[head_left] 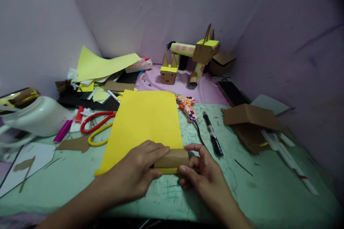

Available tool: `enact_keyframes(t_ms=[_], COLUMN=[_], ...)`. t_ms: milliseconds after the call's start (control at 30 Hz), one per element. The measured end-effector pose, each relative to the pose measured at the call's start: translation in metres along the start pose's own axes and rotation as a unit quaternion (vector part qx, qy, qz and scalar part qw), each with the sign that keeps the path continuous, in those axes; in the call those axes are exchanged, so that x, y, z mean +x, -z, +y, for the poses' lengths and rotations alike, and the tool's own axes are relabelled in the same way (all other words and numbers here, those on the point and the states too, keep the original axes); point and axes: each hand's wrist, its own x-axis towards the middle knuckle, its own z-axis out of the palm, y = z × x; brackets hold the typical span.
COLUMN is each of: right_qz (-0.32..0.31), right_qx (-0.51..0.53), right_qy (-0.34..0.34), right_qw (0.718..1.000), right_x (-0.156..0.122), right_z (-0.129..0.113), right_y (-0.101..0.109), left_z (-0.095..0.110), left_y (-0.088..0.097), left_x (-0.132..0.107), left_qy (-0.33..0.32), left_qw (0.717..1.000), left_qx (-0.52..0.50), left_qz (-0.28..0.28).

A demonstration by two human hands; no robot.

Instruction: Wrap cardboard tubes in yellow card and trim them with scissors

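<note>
A short, rounded piece of brown cardboard [172, 158] lies along the near edge of a rectangular sheet of yellow paper [147, 118], at the lower centre of the frame. The person's left hand [142, 166] grips the cardboard's left part, fingers over the top and thumb towards the near side; the right hand [200, 171] pinches its right end, index finger above and thumb below.

The likeliest fault is skew: if one hand turns or pushes harder than the other, the cardboard could slant against the paper's edge. That edge already lifts a little at the lower left, so uneven pressure there might crease it. Squeezing too hard could flatten the cardboard's curve.

The paper's left side seems to overlap metal-hidden scissors with red and yellow handles [103, 113], left of centre; a tug could drag them or leave the sheet uneven. A flower-patterned glue gun [188, 109] sits just beside the paper's upper right; whether it is hot cannot be told, but if so, contact could mark the sheet. Its black cord [199, 133] runs towards the right hand and might snag.
</note>
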Motion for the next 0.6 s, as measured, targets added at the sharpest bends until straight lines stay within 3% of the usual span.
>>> enact_keyframes(t_ms=[433,533,600], right_qz=[-0.001,0.047,0.13], right_qx=[-0.038,-0.104,-0.167], right_qy=[0.043,0.069,0.115], right_qw=[0.998,0.991,0.97], right_x=[-0.006,-0.011,-0.011], right_z=[0.001,-0.008,-0.017], right_y=[0.005,0.025,0.044], left_z=[-0.003,-0.004,-0.005], left_y=[-0.002,-0.002,-0.003], left_x=[-0.001,-0.001,-0.002], left_qy=[0.024,0.016,0.013], left_qw=[0.999,0.999,1.0], left_qx=[-0.037,-0.033,-0.026], left_qz=[0.011,0.011,0.013])
